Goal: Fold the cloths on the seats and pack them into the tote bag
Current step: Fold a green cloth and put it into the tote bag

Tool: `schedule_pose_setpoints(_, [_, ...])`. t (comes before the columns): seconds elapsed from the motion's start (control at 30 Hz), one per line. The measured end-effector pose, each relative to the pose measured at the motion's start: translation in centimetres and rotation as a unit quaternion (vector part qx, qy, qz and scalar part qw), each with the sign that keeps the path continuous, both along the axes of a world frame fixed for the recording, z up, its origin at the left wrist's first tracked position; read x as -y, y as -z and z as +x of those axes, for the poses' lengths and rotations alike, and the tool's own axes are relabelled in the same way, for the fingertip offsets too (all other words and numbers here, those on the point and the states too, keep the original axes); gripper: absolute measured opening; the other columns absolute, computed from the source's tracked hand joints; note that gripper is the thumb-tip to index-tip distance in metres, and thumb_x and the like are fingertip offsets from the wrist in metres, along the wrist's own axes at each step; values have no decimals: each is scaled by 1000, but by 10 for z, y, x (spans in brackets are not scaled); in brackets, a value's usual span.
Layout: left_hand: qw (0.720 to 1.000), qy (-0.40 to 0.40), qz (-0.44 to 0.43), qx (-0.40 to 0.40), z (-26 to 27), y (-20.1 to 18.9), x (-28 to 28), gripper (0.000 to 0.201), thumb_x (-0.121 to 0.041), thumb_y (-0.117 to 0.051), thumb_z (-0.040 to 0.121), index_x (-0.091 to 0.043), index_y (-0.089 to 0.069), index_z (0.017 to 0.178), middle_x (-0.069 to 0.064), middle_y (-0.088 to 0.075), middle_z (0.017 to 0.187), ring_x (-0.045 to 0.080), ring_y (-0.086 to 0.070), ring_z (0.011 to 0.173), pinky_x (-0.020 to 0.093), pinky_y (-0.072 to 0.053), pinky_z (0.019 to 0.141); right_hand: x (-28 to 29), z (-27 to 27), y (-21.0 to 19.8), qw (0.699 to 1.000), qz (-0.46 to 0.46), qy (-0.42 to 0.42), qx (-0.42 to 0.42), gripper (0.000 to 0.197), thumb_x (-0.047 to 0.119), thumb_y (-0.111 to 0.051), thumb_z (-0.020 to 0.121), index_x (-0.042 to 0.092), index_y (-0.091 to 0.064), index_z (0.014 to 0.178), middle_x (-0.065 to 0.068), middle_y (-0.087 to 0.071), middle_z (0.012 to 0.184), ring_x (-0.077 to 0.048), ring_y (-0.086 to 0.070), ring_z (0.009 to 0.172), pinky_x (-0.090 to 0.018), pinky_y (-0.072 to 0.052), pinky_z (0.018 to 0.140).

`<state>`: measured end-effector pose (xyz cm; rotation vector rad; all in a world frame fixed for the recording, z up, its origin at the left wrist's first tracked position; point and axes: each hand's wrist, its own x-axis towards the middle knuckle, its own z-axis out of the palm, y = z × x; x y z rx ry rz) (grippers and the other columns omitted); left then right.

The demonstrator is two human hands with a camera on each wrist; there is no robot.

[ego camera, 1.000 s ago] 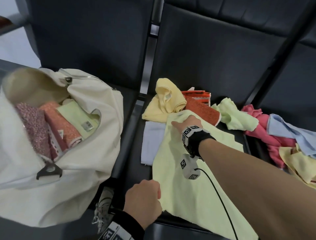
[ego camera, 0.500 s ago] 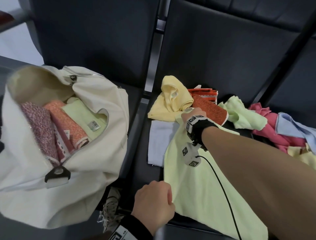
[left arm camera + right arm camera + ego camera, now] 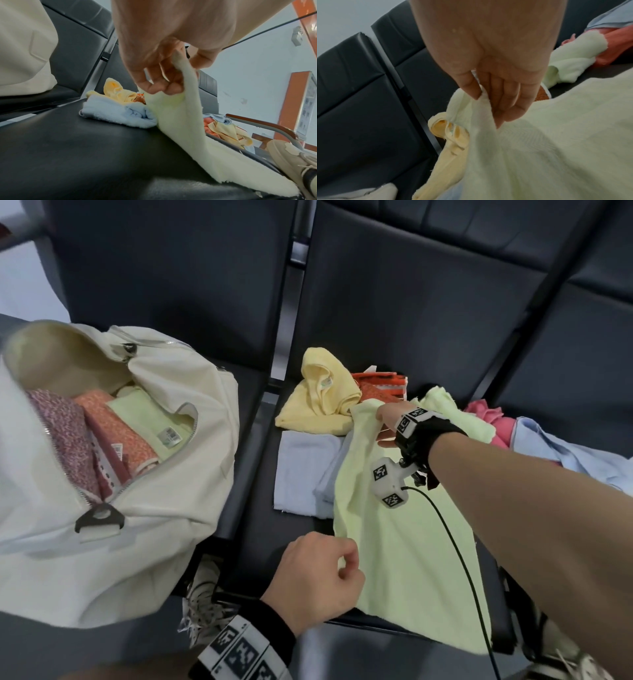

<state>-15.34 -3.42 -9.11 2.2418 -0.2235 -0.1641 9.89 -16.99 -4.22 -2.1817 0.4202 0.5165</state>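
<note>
A pale yellow-green cloth (image 3: pixel 404 549) lies spread over the middle seat (image 3: pixel 301 539). My left hand (image 3: pixel 329 570) pinches its near left corner and lifts it, as the left wrist view shows (image 3: pixel 168 83). My right hand (image 3: pixel 387 422) pinches the far left corner (image 3: pixel 481 102) between thumb and fingers. The cream tote bag (image 3: pixel 144 508) sits open on the left seat, with folded pink, orange and green cloths (image 3: pixel 113 440) inside.
A light blue cloth (image 3: pixel 301 470) lies partly under the green one. A yellow cloth (image 3: pixel 325 395), an orange one (image 3: pixel 376 386), another green one (image 3: pixel 445 409), pink (image 3: pixel 486 419) and blue cloths (image 3: pixel 565 453) are piled behind and to the right. Shoes (image 3: pixel 202 604) show below the seat edge.
Both hands have raised the cloth's left edge off the seat and drawn it rightward, uncovering more of the light blue cloth. The view has shifted slightly.
</note>
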Motion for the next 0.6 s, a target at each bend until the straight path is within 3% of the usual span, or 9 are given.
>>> schedule_pose_setpoints(0.1, [1000, 19, -4, 23, 0, -2, 12, 19, -34, -47, 73, -22, -61, 76, -6, -51, 52, 18, -56, 64, 13, -36, 59, 15, -7, -6, 999, 43, 8, -5, 19, 18, -50, 97, 16, -43, 114, -9, -52, 113, -24, -59, 94, -35, -56, 76])
schedule_pose_setpoints(0.2, [999, 34, -5, 36, 2, -5, 27, 17, -34, -50, 74, -22, -62, 77, -2, -54, 54, 19, -56, 63, 15, -36, 59, 31, -9, -8, 997, 72, 28, -3, 28, 16, -45, 98, 10, -49, 125, -11, -53, 119, -27, -59, 102, -36, -56, 76])
schedule_pose_setpoints(0.27, [998, 46, -11, 42, 5, -8, 37, 15, -34, -51, 74, -22, -61, 76, 0, -57, 55, 19, -55, 59, 18, -37, 58, 41, -8, -10, 997, 58, 56, 0, 21, 12, -42, 97, 3, -57, 109, -13, -64, 108, -27, -66, 94, -38, -58, 73])
schedule_pose_setpoints(0.33, [997, 54, -14, 46, 7, -10, 49, 13, -33, -53, 75, -22, -61, 76, 1, -54, 53, 19, -53, 56, 18, -36, 56, 50, -11, -13, 991, 79, 110, -4, 16, 13, -42, 96, 8, -57, 94, -10, -68, 92, -23, -67, 80, -32, -55, 58])
schedule_pose_setpoints(0.43, [996, 72, -9, 50, 8, -10, 66, 7, -28, -57, 77, -22, -60, 76, -1, -47, 49, 17, -47, 53, 17, -33, 54, 68, -14, -14, 984, 101, 143, 0, 15, 15, -46, 92, 9, -59, 99, -9, -68, 90, -22, -68, 76, -28, -53, 51])
schedule_pose_setpoints(0.6, [994, 106, -13, 37, 4, -7, 92, 2, -24, -56, 76, -24, -58, 78, 1, -44, 50, 17, -42, 52, 18, -31, 52, 104, -19, -7, 979, 109, 169, 5, 19, 13, -45, 88, 7, -60, 100, -13, -69, 93, -27, -69, 80, -34, -56, 48])
